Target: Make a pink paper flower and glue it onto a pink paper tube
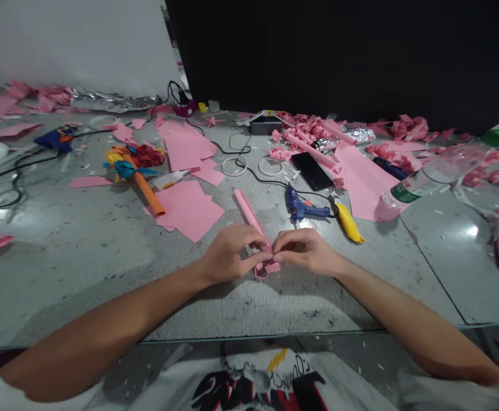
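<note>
A thin rolled pink paper tube (pixel 248 210) lies on the grey table, pointing away from me, with curled pink paper pieces (pixel 261 270) at its near end. My left hand (pixel 236 254) grips that near end from the left, thumb and fingers pinched together. From the right, my right hand (pixel 307 251) pinches at the same spot, its fingertips touching the pink paper. The fingertips of both hands nearly meet and partly hide the join. Beyond my right hand lies a blue glue gun (pixel 304 206).
Pink sheets (pixel 189 208) and an orange tube with coloured paper petals (pixel 146 191) lie left. A black phone (pixel 311 170), a yellow object (pixel 349 222) and a plastic bottle (pixel 420 182) lie right. A cable (pixel 266 181) crosses the middle. The table's near edge (pixel 258 335) is close to me.
</note>
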Demonstrator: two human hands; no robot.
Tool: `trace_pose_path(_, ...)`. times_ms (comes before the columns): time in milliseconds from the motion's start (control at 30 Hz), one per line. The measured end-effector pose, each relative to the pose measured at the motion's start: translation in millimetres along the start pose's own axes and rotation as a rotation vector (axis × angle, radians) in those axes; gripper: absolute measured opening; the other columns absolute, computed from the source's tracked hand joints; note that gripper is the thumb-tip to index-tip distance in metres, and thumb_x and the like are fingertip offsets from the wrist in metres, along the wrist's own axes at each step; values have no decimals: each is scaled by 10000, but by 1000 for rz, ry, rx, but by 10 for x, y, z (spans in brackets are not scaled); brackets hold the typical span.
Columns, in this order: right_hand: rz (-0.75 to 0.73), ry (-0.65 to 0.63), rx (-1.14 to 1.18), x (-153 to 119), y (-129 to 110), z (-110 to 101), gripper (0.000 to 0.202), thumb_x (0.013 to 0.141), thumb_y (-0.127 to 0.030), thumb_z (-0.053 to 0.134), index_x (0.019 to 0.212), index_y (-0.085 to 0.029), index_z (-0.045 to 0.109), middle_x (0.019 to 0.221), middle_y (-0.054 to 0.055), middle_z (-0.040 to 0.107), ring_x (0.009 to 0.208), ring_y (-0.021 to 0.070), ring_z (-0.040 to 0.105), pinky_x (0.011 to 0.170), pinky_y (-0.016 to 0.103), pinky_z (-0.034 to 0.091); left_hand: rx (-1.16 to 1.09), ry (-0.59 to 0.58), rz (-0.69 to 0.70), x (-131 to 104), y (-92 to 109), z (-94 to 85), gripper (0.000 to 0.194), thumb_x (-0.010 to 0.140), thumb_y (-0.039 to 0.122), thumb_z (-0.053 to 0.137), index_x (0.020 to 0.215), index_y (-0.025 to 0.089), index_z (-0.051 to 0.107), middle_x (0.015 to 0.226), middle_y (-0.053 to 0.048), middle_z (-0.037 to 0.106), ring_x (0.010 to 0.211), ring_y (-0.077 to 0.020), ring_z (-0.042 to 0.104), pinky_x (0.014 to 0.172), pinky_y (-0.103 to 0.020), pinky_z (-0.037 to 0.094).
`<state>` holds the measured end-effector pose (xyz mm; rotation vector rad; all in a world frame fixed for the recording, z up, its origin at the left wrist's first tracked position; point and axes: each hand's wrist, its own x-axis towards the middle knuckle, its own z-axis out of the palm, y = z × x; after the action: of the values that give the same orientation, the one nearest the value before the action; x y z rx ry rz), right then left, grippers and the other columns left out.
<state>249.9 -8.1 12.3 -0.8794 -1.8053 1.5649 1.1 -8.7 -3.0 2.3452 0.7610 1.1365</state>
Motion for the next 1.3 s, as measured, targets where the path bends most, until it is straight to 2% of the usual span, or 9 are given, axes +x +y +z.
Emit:
trace_pose_path(367, -11, -24, -45, -10, -23, 2, 214, 951, -399, 819, 931, -186, 816, 865, 43, 747, 720, 145, 642, 633, 273, 477, 30, -42, -18, -9, -3, 2, 132, 991, 343, 762, 996, 213, 744, 999, -36, 847, 943, -218, 789, 868, -373, 509)
trace_pose_path(767, 9, -15, 22, -23, -36, 10, 231, 983, -397, 792, 931, -175, 757, 785, 12, 712, 656, 114, 614, 605, 243, 457, 45, -16, 14, -13, 5, 4, 114, 1008, 313, 739, 1061, 213, 727, 986, -27, 838, 920, -200, 784, 881, -371, 518)
trace_pose_path(933, 67, -20, 19, -27, -31, 43, 274, 985, -439, 777, 932, -173, 735, 701, -16, 650, 610, 107, 549, 566, 239, 404, 107, 21, 132, -31, -4, 22, 118, 1030, 302, 722, 1109, 214, 723, 1002, -43, 834, 935, -195, 787, 879, -349, 545)
trace_pose_path(1133, 82, -32, -1, -13, 7, 49, 284, 992, -438, 760, 927, -163, 739, 723, -14, 633, 629, 105, 517, 576, 240, 386, 155, 85, 288, -40, -45, 24, 139, 1054, 183, 659, 1148, 230, 750, 1012, -34, 829, 916, -156, 782, 869, -318, 543)
trace_pose_path(1200, 87, -33, 1, -11, 12, 45, 283, 989, -437, 762, 927, -161, 742, 728, -14, 633, 627, 102, 512, 574, 238, 379, 155, 81, 302, -32, -43, 15, 156, 1053, 155, 641, 1134, 232, 751, 1001, -27, 829, 898, -150, 777, 863, -318, 539)
trace_pose_path(1300, 87, -40, -8, -12, 6, 45, 286, 983, -441, 765, 930, -161, 743, 732, -8, 640, 625, 107, 520, 569, 242, 377, 156, 50, 279, -14, -15, 6, 82, 1040, 167, 654, 1050, 201, 727, 980, -33, 826, 897, -165, 772, 876, -337, 533)
